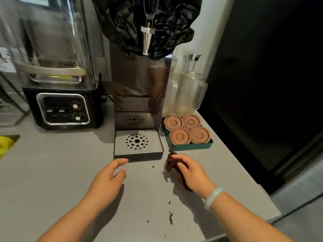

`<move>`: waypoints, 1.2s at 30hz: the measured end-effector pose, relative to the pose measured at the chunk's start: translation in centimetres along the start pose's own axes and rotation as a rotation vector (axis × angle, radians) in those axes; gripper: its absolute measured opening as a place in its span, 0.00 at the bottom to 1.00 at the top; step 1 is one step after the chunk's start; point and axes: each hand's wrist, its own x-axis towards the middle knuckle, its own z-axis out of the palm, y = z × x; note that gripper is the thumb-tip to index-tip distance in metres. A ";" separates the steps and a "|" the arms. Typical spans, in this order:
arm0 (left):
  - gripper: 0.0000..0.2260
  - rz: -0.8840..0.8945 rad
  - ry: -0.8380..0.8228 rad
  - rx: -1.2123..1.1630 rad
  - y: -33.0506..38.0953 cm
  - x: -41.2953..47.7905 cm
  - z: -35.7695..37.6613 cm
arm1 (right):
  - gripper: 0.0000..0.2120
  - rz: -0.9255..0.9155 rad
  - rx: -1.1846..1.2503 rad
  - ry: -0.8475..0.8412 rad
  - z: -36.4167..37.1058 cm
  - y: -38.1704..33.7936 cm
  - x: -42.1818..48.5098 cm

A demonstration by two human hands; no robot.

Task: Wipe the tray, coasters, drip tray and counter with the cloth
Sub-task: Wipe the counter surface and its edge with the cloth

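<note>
The right grip (191, 172) clutches the brown cloth (170, 164) over the tabletop (52, 172), near the drip tray (122, 148)'s front corner. The left grip (106, 179) hovers released, fingers relaxed.

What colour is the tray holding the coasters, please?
The tray is dark teal green, clearest in the head view.

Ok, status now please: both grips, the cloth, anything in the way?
Left grip open, near drip tray front. Right grip holds brown cloth, right of drip tray. Dark crumbs on counter, toward front edge.
</note>
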 end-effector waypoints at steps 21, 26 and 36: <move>0.13 -0.154 0.378 -0.092 -0.9 -3.6 7.2 | 0.18 -0.131 0.386 -0.200 -4.5 4.7 0.6; 0.13 -0.142 0.353 -0.115 -0.6 -3.4 6.6 | 0.19 0.046 0.082 0.273 -12.9 11.4 0.2; 0.10 -0.130 0.267 -0.028 -0.8 -4.0 6.1 | 0.19 -0.134 -0.464 -0.072 -7.0 11.4 -1.8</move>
